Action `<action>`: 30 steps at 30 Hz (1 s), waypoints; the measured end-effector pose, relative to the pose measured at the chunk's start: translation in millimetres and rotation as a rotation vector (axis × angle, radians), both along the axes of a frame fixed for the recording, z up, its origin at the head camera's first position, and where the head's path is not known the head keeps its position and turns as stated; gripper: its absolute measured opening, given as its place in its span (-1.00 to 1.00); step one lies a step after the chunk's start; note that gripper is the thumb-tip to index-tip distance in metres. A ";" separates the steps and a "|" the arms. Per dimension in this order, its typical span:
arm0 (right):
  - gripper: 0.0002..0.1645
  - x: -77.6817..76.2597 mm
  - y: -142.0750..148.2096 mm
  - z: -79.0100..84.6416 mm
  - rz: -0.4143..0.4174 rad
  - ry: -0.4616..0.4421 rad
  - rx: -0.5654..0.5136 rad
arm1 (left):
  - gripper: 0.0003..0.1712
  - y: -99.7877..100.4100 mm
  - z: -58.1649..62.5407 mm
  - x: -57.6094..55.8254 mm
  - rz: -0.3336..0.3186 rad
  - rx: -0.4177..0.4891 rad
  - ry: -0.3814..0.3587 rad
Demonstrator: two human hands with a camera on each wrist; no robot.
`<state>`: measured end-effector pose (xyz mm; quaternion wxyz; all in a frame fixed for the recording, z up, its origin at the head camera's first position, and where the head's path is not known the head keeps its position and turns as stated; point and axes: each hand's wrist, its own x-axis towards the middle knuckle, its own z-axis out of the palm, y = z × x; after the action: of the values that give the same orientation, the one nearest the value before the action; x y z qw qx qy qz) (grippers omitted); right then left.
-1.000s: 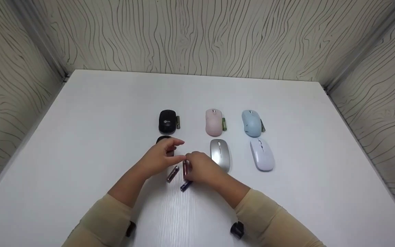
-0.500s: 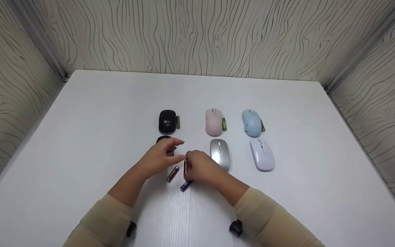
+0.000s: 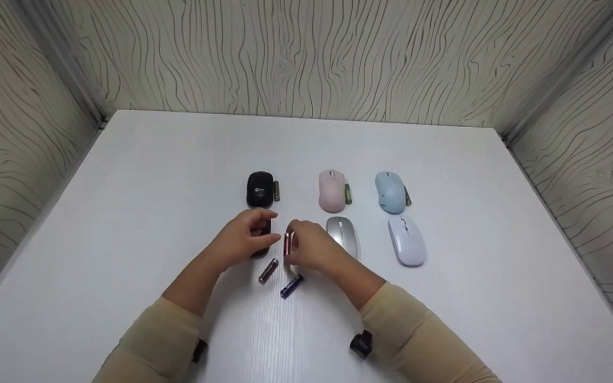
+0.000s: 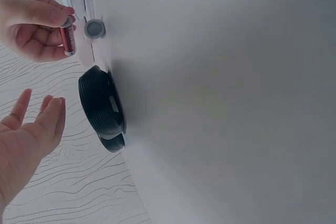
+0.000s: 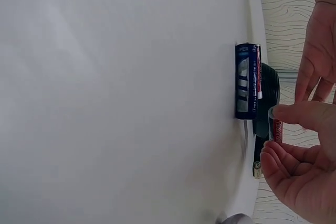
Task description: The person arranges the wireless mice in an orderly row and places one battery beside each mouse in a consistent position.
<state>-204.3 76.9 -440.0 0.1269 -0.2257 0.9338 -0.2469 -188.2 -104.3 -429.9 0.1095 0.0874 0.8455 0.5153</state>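
Note:
My right hand pinches a small red battery by its two ends between thumb and fingers; the right wrist view shows that red battery held above the table. Facing it, my left hand hovers over a black mouse and partly covers it. In the left wrist view the left hand has loosely extended fingers, apart from the black mouse. Between my forearms lie another reddish battery and a blue battery.
Farther back on the white table stand a black mouse, a pink mouse and a light blue mouse, each with a battery at its right side. A silver mouse and a lilac mouse stand nearer.
My right hand has lifted the red battery and moved it forward, uncovering the whole blue battery. The left hand has shifted slightly forward and left, exposing more of the near black mouse.

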 end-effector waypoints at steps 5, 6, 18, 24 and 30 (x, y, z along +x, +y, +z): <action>-0.52 -8.5 -5.7 3.9 -0.024 -0.005 -0.016 | -0.46 -6.6 2.7 -6.5 0.022 0.001 -0.020; -0.52 -10.5 -6.8 3.9 -0.029 -0.005 -0.017 | -0.47 -8.1 2.9 -7.8 0.025 0.000 -0.018; -0.50 -31.7 -20.1 -1.4 -0.079 -0.054 -0.011 | -0.46 -27.9 4.6 -20.1 0.070 -0.021 -0.038; -0.49 -35.4 -22.5 -5.7 -0.074 -0.089 -0.028 | -0.46 -34.9 -0.2 -24.5 0.099 -0.026 -0.067; -0.51 -35.4 -23.1 -7.8 -0.058 -0.080 -0.040 | -0.44 -36.7 -5.6 -26.1 0.098 -0.067 -0.120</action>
<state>-239.7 53.8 -447.8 0.1524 -0.1909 0.9290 -0.2781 -214.3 -141.0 -435.5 0.1375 0.0115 0.8575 0.4957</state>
